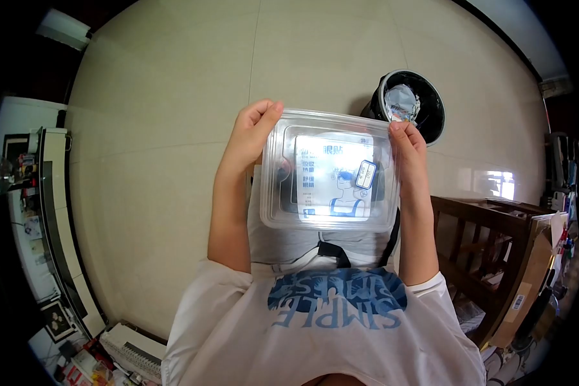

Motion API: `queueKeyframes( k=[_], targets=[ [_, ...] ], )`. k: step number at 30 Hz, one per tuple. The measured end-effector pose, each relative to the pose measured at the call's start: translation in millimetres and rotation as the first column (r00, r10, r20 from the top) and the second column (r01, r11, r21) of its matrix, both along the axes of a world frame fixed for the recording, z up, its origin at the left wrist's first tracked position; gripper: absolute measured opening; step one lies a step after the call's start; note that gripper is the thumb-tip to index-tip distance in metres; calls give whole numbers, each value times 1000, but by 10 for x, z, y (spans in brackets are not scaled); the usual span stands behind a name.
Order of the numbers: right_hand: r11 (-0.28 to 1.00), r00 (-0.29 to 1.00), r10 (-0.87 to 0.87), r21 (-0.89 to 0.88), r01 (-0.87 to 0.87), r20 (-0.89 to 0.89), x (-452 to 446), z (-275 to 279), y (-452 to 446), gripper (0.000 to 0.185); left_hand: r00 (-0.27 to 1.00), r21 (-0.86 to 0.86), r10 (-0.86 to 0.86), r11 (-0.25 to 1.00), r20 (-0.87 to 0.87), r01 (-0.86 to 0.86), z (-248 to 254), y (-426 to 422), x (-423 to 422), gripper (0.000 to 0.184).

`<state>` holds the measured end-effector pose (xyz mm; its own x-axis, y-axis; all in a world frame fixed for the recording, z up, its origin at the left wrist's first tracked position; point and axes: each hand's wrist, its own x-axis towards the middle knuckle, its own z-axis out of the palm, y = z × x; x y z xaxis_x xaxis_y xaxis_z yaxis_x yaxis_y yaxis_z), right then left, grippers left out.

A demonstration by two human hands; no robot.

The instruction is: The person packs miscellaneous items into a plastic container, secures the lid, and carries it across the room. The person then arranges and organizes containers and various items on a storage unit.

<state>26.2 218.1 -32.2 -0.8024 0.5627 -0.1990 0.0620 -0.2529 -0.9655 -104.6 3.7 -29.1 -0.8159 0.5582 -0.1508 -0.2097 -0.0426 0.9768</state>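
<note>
A clear plastic container [276,206] is held up in front of my body, its lid side facing me. Through it show a white packet [315,193] with blue print and a drawn figure, a small blue-edged label [365,174] and a dark object behind the packet. My left hand [254,132] grips the upper left corner, thumb on the rim. At the upper right corner, my right hand [408,143] is closed on the rim, its fingers partly hidden behind the plastic.
Beyond my right hand stands a black bin [433,106] with crumpled wrappers inside, on the tiled floor [167,96]. A dark wooden frame [482,219] and cardboard [524,289] are at the right. Cabinets [64,212] line the left, with clutter at the lower left.
</note>
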Motion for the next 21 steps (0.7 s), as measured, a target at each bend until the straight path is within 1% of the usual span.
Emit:
queueKeyframes(
  k=[3,5,9,10,12,13,14,15,16,18,19,20,21],
  targets=[
    [1000,1000,24,7,-24,-15,-4,-9,17,19,1000,21,-18,1000,-24,18,36,-3,5,25],
    [999,999,32,19,-32,-13,-9,7,18,19,996,-36,-49,998,-71,46,83,-4,17,28],
    [999,999,36,37,-35,-6,-17,49,0,16,991,-60,-86,995,-105,79,71,-18,-14,30],
    [999,999,36,36,-35,-7,-13,58,25,16,988,-38,-85,996,-127,81,36,-20,-29,28],
    [983,987,134,117,-143,86,-23,87,104,14,985,-16,-85,996,-152,84,29,-31,-42,27],
    [983,987,134,116,-143,84,-55,119,121,14,982,-85,-88,994,-164,75,47,-39,-46,27],
    [936,975,185,280,-213,122,-96,174,140,14,980,-155,-92,986,-175,65,64,-46,-43,27],
    [857,959,229,432,-280,168,-137,242,154,16,980,-155,-92,986,-175,64,81,-45,-45,27],
    [857,959,229,432,-280,166,-184,331,137,16,974,-167,-113,983,-198,80,99,-36,-58,27],
    [626,903,307,651,-429,300,-310,510,30,22,965,-181,-136,979,-224,96,142,-12,-114,27],
    [628,905,305,652,-425,295,-394,552,-22,22,950,-282,-208,949,-235,138,166,9,-167,27],
    [581,837,351,603,-547,421,-492,589,-75,24,930,-380,-278,909,-239,174,197,26,-203,27],
    [527,748,388,536,-659,539,-571,614,-112,26,929,-380,-279,909,-243,174,254,61,-210,27]
  ],
)
